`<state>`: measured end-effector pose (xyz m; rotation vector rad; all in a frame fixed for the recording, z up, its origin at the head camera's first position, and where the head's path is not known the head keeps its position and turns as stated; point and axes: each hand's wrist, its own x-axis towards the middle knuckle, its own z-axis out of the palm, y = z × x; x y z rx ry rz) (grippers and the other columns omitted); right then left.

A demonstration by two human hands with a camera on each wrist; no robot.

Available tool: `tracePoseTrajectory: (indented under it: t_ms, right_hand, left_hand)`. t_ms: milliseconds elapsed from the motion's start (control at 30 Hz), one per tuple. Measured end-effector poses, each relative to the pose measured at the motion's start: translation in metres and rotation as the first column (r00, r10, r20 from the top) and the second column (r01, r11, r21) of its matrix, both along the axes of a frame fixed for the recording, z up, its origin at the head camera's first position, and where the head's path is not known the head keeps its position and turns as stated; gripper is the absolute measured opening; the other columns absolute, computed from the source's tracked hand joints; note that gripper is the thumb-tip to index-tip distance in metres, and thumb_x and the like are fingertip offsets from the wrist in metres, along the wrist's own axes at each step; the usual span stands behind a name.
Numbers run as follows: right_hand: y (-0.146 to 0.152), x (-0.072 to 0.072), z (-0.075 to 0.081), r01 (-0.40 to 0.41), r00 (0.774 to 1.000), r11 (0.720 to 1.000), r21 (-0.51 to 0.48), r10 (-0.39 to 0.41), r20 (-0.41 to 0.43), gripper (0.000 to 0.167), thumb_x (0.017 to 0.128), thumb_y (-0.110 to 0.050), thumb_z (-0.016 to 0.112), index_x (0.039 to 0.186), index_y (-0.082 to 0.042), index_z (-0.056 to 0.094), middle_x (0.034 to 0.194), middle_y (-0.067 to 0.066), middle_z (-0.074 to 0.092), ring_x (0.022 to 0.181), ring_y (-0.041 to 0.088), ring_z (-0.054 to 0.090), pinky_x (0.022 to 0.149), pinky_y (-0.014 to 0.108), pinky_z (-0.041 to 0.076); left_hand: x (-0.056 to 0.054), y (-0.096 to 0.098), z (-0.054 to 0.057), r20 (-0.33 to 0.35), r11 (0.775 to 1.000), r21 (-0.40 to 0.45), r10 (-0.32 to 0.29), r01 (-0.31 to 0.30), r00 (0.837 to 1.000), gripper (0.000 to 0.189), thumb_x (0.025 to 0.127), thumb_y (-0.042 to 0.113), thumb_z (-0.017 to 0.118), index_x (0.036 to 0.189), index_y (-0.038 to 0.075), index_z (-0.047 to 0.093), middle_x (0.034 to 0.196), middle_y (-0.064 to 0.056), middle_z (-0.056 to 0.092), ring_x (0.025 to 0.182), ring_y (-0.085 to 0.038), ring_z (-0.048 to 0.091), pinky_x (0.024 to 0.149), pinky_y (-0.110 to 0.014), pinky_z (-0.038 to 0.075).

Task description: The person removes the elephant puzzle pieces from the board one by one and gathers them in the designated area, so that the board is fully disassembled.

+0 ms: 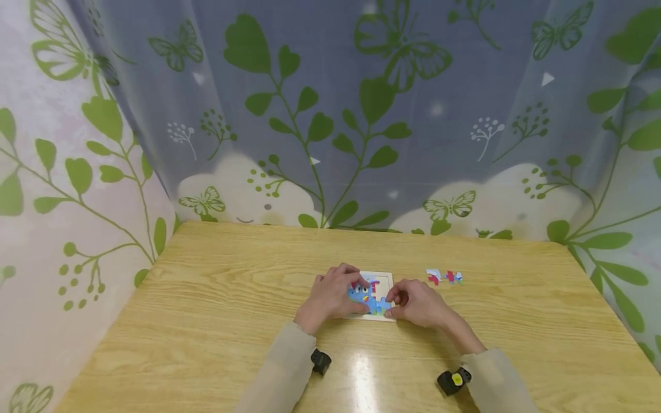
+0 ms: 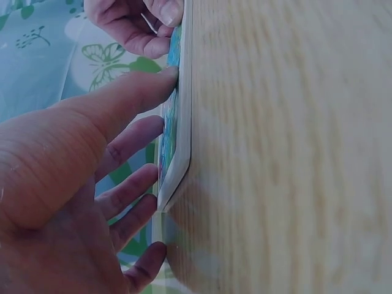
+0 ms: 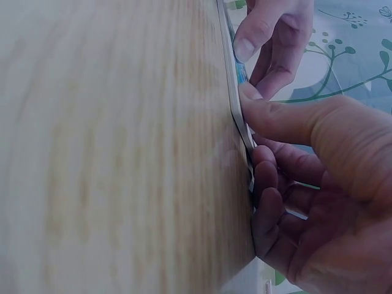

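Observation:
A small jigsaw puzzle [image 1: 383, 276] in a pale frame lies flat on the table, with a blue cartoon figure partly put together and a bare patch at its upper right. Across its left side rests my left hand [image 1: 333, 292], thumb at the lower part and fingers extended toward the top; in the left wrist view the thumb [image 2: 144, 92] touches the blue surface. At the lower right corner my right hand [image 1: 420, 304] pinches a blue-green jigsaw piece [image 1: 380, 306] between thumb and curled index finger. Its other fingers [image 3: 269, 214] curl beside the frame, against the table.
Two loose puzzle pieces, one white and red [image 1: 434, 275] and one red and blue [image 1: 454, 277], lie right of the frame on the wooden table [image 1: 232, 281]. A leaf-patterned curtain [image 1: 330, 115] hangs behind the table's far edge.

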<state>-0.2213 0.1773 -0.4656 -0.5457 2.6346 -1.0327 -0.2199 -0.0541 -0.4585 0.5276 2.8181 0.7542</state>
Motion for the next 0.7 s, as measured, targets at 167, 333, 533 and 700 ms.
tracePoseTrajectory:
  t_ms: [167,333,533,700]
  right_hand:
    - [0.0002,0.0000,-0.0016,0.015,1.000,0.998,-0.055,-0.014,0.024,0.018,0.085,-0.015,0.083,0.090,-0.007,0.068,0.079,0.000,0.060,0.073,0.014,0.052,0.063,0.022,0.040]
    - [0.0021,0.0001,-0.0039,0.029,0.999,0.998,-0.064,-0.027,0.030,0.016,0.086,-0.015,0.082,0.089,-0.007,0.069,0.077,-0.001,0.061,0.071,0.013,0.052,0.062,0.022,0.041]
    - [0.0055,-0.0004,-0.0062,0.034,0.999,0.996,-0.080,-0.032,0.025,0.016,0.086,-0.017,0.082,0.090,-0.009,0.069,0.078,-0.001,0.061,0.072,0.013,0.054,0.063,0.022,0.042]
    - [0.0074,0.0012,-0.0077,0.010,1.000,0.992,-0.125,-0.007,0.018,0.013,0.088,-0.015,0.080,0.093,-0.009,0.069,0.080,0.000,0.063,0.072,0.013,0.055,0.064,0.022,0.044]
  left_hand:
    - [0.0008,-0.0005,0.0003,0.000,1.000,-0.009,0.002,-0.002,1.000,0.042,0.085,0.042,0.082,0.123,0.029,0.070,0.153,0.001,0.049,0.142,-0.029,0.044,0.112,-0.058,0.036]
    - [0.0010,0.0003,-0.0010,0.007,1.000,-0.008,-0.012,0.012,1.000,0.042,0.085,0.042,0.082,0.123,0.029,0.070,0.153,0.001,0.049,0.142,-0.029,0.044,0.111,-0.058,0.036]
    - [-0.0003,0.0010,-0.0005,0.005,1.000,-0.009,-0.009,0.009,1.000,0.042,0.085,0.042,0.082,0.123,0.029,0.070,0.153,0.001,0.048,0.141,-0.029,0.044,0.111,-0.057,0.036]
    - [0.0012,0.0001,0.0001,0.016,1.000,0.001,-0.002,0.002,1.000,0.042,0.085,0.042,0.081,0.123,0.028,0.070,0.153,0.001,0.049,0.141,-0.028,0.044,0.111,-0.056,0.035]
